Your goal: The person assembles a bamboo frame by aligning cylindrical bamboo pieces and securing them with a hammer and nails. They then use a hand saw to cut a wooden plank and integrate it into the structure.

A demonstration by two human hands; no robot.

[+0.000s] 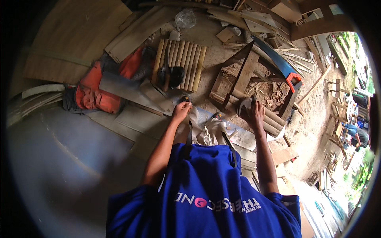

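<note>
My left hand is closed in a pinch in front of me; anything between its fingertips is too small to name. Just beyond it sits a small black and yellow object. My right hand is closed over the near side of a wooden frame, beside its round slats. A dark grey curved thing shows at its fingers, its kind unclear. Across the frame's far right corner lies a handsaw with a blue blade and an orange handle.
A slatted wooden panel carries a dark long-handled tool and a black object. Orange and black bags lie left. Boards and a clear plastic bag lie beyond. Another person is at the far right.
</note>
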